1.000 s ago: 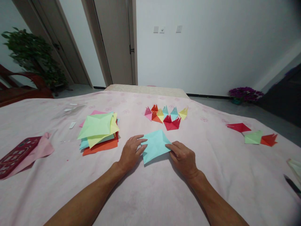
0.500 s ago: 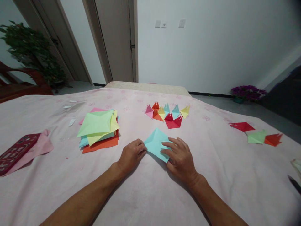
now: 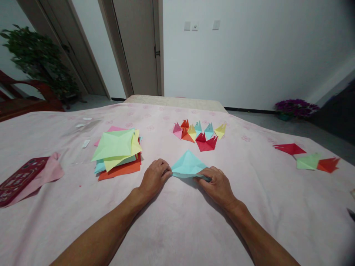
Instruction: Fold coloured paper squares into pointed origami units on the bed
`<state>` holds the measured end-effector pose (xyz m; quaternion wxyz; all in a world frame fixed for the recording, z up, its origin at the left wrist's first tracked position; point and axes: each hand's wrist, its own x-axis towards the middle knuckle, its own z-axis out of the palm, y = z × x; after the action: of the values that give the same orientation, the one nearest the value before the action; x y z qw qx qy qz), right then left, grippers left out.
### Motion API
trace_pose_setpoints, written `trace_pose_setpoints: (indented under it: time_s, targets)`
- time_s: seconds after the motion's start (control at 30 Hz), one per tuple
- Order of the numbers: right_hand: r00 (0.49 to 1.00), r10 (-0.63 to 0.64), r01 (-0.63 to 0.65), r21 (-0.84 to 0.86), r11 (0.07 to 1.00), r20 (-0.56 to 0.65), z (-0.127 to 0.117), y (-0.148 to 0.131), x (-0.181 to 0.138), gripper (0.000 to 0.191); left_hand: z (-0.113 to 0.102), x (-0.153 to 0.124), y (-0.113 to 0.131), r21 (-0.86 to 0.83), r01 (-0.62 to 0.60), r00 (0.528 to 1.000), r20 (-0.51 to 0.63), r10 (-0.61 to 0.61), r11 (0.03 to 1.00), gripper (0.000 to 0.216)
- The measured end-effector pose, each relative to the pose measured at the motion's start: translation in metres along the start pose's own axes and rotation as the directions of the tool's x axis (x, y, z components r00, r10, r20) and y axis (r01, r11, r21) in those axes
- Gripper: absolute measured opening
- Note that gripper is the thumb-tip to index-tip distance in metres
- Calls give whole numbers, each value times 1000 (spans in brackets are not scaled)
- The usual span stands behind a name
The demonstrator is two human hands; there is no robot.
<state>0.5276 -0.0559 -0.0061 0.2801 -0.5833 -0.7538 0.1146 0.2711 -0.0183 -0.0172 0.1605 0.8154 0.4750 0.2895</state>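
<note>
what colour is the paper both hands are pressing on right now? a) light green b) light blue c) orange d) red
b: the left hand and right hand each pinch an end of a light blue sheet folded into a triangle on the pink cloth; the light green sheet tops the paper stack to the left, untouched.

Folded figures [image 3: 198, 133] just beyond hands.

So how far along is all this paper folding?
Done: a cluster of folded pieces ahead, three more on the right. In hand: left hand and right hand press a light blue sheet folded into a triangle. Left: the stack of flat sheets.
</note>
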Motion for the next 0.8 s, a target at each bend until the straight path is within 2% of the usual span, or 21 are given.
trace_pose_setpoints:
  time_s: [0.1,0.23,0.33,0.4,0.5,0.67,0.8]
  targets:
    - [996,-67,67,4,998,52,-6,5,-1,15,-2,0,0,22,-13,1000,3,13,1000,3]
    - [981,-177,176,15,984,76,-7,9,-2,31,-2,0,-2,14,-33,999,20,32,999,1]
    - [976,-194,188,61,980,96,-4,9,-2,23,-2,1,-3,16,-35,999,32,34,999,2]
    - [982,-158,150,81,985,103,-4,9,-1,14,-3,1,-2,28,-30,999,43,29,999,3]
    - [991,-85,80,55,995,106,-6,8,0,24,-4,1,-1,55,-23,998,59,20,998,6]
    - [994,1,1,-24,1000,106,-6,-6,-1,25,-4,2,1,96,-10,997,73,3,995,9]
    - [981,185,-177,-126,976,55,0,-14,-2,37,-3,1,3,132,-11,998,69,2,991,9]
